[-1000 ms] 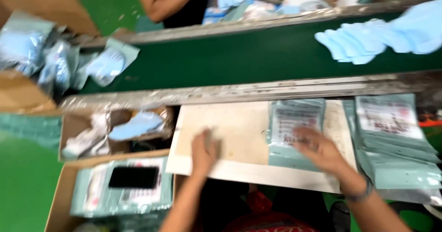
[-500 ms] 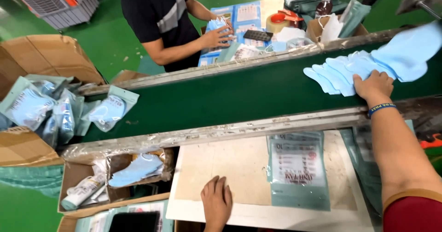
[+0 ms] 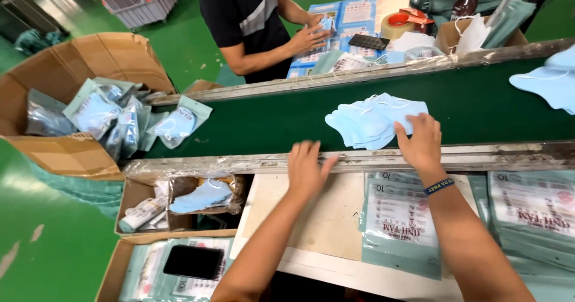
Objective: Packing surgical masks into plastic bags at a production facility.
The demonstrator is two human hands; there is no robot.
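On the green conveyor belt [image 3: 257, 122], near its front rail, lies a fanned stack of light blue face masks [image 3: 371, 119]. Your right hand [image 3: 421, 141] rests on the stack's near right corner, fingers spread and flat on the masks, not closed around them. Your left hand [image 3: 306, 169] lies to the left of the stack, apart from it, on the belt's metal front rail [image 3: 227, 163], palm down with fingers loosely apart and grasping nothing. Below that rail, on the pale worktable [image 3: 323, 218], a pile of teal printed pouches [image 3: 400, 221] sits under your right forearm, with a second pile [image 3: 533, 209] further right. At the belt's left end, filled pouches [image 3: 176, 122] spill toward an open cardboard box [image 3: 66, 98]. Beyond the belt's far rail, another person [image 3: 251, 20] in a dark shirt handles a mask at their own table. A second heap of blue masks [image 3: 548, 80] lies at the belt's right edge.
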